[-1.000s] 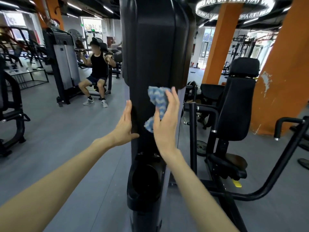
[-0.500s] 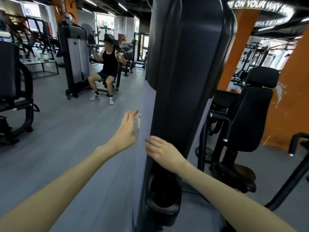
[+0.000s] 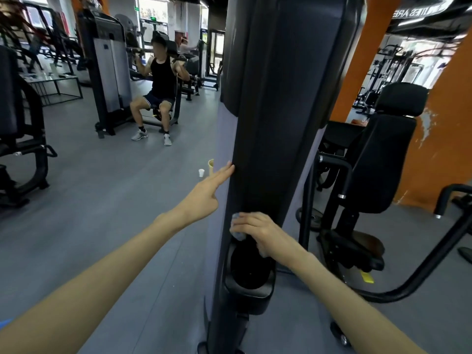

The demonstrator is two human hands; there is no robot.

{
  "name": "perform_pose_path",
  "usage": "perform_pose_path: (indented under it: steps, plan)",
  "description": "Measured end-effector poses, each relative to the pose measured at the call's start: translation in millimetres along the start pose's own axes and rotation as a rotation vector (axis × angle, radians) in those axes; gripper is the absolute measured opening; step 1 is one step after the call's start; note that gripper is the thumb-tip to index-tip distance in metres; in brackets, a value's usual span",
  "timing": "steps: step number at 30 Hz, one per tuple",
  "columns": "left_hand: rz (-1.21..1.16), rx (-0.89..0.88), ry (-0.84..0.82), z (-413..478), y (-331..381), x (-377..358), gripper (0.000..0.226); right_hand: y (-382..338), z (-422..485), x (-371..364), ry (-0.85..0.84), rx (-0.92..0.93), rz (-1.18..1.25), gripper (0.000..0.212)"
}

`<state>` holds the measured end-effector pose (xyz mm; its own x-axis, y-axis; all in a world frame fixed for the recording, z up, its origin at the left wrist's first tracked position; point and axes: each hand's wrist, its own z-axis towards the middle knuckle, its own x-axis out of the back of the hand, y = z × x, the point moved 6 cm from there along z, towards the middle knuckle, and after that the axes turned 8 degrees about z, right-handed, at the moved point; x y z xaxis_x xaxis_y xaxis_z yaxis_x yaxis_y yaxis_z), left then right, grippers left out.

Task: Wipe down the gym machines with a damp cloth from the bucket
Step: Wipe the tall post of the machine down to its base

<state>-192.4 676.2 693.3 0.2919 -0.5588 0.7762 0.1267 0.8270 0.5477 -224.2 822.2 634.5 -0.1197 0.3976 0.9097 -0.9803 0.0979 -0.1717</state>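
Two hands are on the tall black machine column (image 3: 281,98) that fills the middle of the view. The right hand (image 3: 263,235) is low on the column, just above the round cup holder (image 3: 249,274). Its fingers are bent over a small blue-and-white cloth (image 3: 237,235) and press it against the black cover. Most of the cloth is hidden under the hand; only its left edge shows. The left hand (image 3: 204,194) holds nothing. Its fingers are straight and close together, and the fingertips (image 3: 229,168) touch the left edge of the black cover, higher up than the right hand.

The column stands in the way of much of the room behind it. To its left, on the grey floor (image 3: 102,200), stand a white cup (image 3: 201,172) and a yellowish cup (image 3: 211,164), near each other; the yellowish one is partly cut off by the column. Further back a seated person (image 3: 159,80) in a black sleeveless top is on another machine with a grey panel (image 3: 109,67). At the far left is a low glass table (image 3: 55,84).

To the right of the column, near it, is a black padded seat (image 3: 383,154) with a high backrest, and a small yellow tab (image 3: 367,277) shows under it. Behind the seat rises an orange pillar (image 3: 367,60).
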Motion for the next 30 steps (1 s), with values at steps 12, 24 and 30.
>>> perform_pose_path:
  steps: [12,24,30]
  plan:
    - [0.060,0.078,-0.023,-7.1,16.4,-9.1,0.092,-40.0,-21.1,-27.5,-0.105,-0.048,0.220,0.050]
    - [0.091,0.210,-0.040,-6.4,29.6,-3.5,0.083,-47.7,-126.9,-6.0,-0.196,0.006,0.154,0.079]
    - [0.154,0.237,-0.059,-2.3,39.0,1.9,0.078,-3.2,-111.6,24.2,0.207,-0.224,0.167,0.035]
